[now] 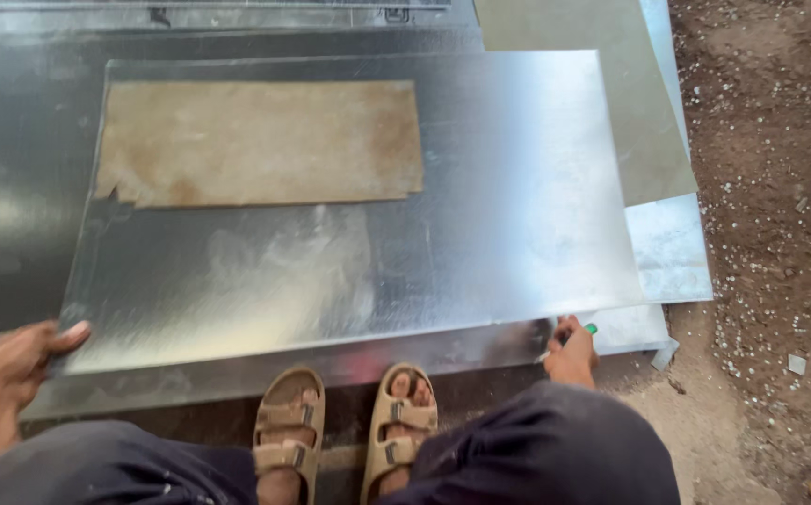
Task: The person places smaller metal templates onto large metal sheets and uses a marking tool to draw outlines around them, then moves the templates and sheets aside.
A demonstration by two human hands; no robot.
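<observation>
From the head camera we look down on a shiny metal sheet (pixel 480 215) filling the middle of the frame, lying on a stack of larger sheets (pixel 13 187). Our left hand (pixel 14 360), lower left, clasps its near corner, thumb on top. Our right hand (pixel 572 351), lower right, is clenched around a green-tipped marker (pixel 590 329) at the near edge. A brown rectangular template (pixel 256 140) rests on the sheet, upper left. Sandalled feet (pixel 345 425) stand at bottom centre, bare dirt ground (pixel 780 234) at right.

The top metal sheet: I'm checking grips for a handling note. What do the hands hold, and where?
Left hand grips the shiny metal sheet at its near left corner; right hand holds its near right edge, with a small green-tipped object.
</observation>
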